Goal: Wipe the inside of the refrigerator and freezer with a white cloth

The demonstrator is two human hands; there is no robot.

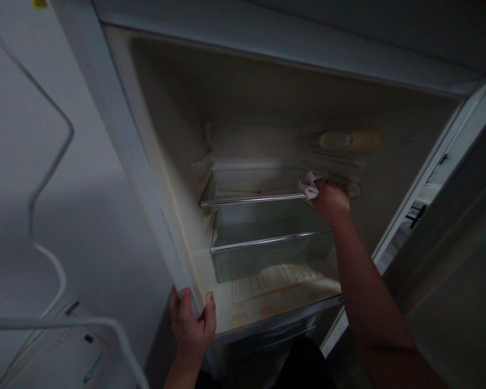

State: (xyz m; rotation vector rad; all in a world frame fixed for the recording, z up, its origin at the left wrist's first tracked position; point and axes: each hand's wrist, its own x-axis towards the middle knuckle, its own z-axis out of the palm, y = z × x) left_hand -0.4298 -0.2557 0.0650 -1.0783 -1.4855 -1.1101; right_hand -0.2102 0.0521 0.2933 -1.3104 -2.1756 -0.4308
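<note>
At the right end of the upper shelf: your right hand holds a crumpled white cloth bunched in its fingers, close to the metal trim.
Left front edge of the fridge: your left hand is wrapped around it low down, thumb on the inner side.
Cloth: it looks thin, soft and light; a bunched middle should give the surest hold. Whether it is damp, you cannot tell.
Shelf: it looks like glass, so likely stiff, slick and breakable; the front trim seems the safer hold.
Edges: below runs the trim of the lower shelf; above your right hand, a yellowish lamp cover sits on the right wall.
Room: most lies above the upper shelf; the door stands open beyond your right forearm.
</note>
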